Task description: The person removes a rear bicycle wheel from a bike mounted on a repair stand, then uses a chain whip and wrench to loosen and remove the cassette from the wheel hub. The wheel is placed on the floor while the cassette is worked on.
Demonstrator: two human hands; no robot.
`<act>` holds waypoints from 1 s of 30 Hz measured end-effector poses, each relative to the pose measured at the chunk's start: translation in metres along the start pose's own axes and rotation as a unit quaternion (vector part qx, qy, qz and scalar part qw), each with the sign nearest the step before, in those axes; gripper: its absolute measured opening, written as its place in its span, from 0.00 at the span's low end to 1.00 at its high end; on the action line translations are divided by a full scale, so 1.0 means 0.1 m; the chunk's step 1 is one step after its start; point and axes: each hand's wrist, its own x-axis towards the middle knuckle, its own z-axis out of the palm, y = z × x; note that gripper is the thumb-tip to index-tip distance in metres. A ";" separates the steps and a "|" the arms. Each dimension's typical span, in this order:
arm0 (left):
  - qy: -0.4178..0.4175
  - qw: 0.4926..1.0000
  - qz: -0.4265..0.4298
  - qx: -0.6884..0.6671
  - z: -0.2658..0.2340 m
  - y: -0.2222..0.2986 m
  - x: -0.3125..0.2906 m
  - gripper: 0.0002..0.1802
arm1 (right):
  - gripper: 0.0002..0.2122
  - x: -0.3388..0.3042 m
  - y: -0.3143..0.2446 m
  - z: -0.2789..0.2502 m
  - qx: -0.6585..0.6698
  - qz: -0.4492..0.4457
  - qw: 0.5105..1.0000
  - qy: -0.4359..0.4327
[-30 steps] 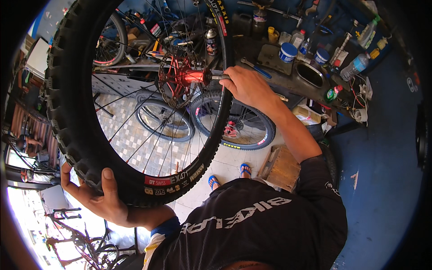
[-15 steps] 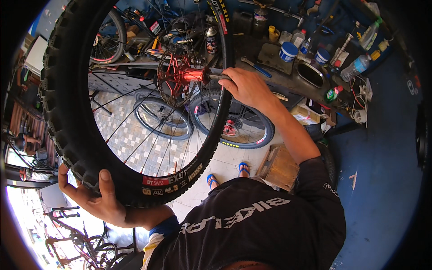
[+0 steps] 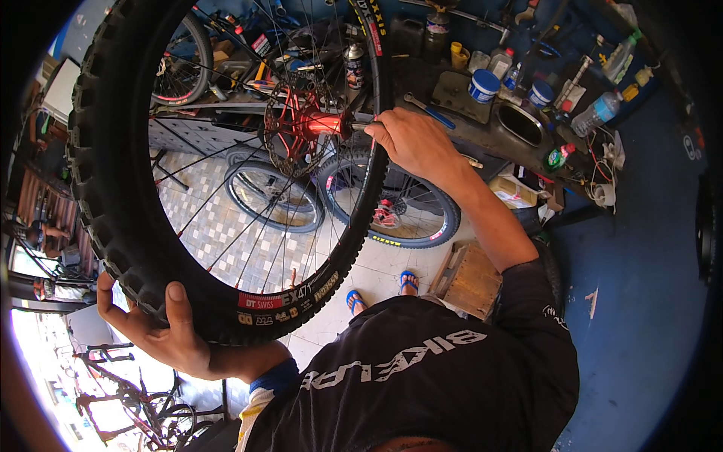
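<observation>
A large bicycle wheel (image 3: 105, 173) with a thick knobby black tyre is held up in front of me, tilted. My left hand (image 3: 169, 331) cups the tyre at its lower left, thumb on the sidewall and fingers round the tread. At the wheel's middle are a red hub (image 3: 322, 123) and a brake disc (image 3: 285, 128). My right hand (image 3: 414, 143) is closed at the hub's right end, on a short grey rod-like piece (image 3: 359, 126) mostly hidden by the fingers.
Behind the wheel runs a dark workbench (image 3: 422, 79) with tubs, bottles, a spray can (image 3: 353, 66) and a blue-handled wrench (image 3: 429, 111). Two more wheels (image 3: 422, 218) lie low beyond. A wooden box (image 3: 471, 282) stands by my feet; bicycles (image 3: 135, 399) are at lower left.
My right hand has shifted and turned slightly at the hub's end, showing less of the grey piece. The wheel has rolled very slightly; my left hand stays in place.
</observation>
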 end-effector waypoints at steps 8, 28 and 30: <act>-0.007 1.000 0.005 0.015 -0.01 0.02 0.00 0.39 | 0.18 -0.01 -0.13 -0.13 0.068 0.046 0.996 -0.041; -0.009 1.000 0.003 -0.003 -0.01 0.00 0.02 0.40 | 0.19 -0.02 -0.02 0.00 0.089 0.009 0.996 0.013; -0.008 1.000 0.006 0.000 0.00 0.01 0.02 0.40 | 0.20 -0.03 -0.02 -0.01 0.056 -0.009 0.998 0.013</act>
